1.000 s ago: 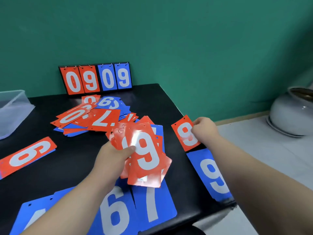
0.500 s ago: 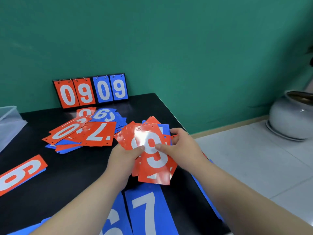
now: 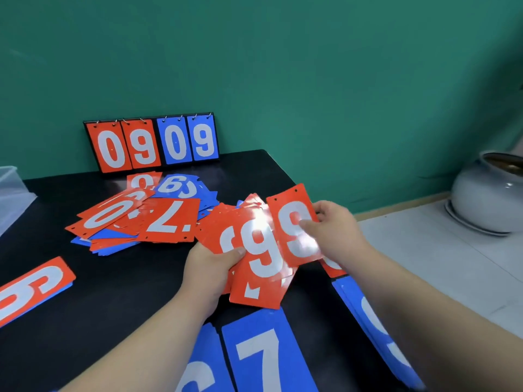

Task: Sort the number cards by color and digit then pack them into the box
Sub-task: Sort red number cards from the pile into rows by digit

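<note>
Blue 7 card (image 3: 263, 360) lies nearest on the black table (image 3: 127, 292). Beyond it, the left hand (image 3: 209, 267) grips a fan of red cards (image 3: 257, 290); the right hand (image 3: 336, 233) pinches a red 9 card (image 3: 291, 210) overlapping that fan. Farther back lie a mixed pile (image 3: 135, 219), the clear box (image 3: 11, 193) at the left edge, and a 0909 scoreboard (image 3: 152, 142).

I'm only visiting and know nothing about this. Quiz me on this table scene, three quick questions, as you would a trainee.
1. True or false: the right hand is pinching a blue card.
2. Which digits show on the black flip scoreboard standing against the green wall? A) 0909 B) 1234 C) 7766
3. Fill in: the left hand grips a fan of red number cards; the large blue number card lying on the black table just beneath them shows a white ___.
Key: 1 false, it pinches a red number card showing 9; 2 A; 3 seven.
</note>
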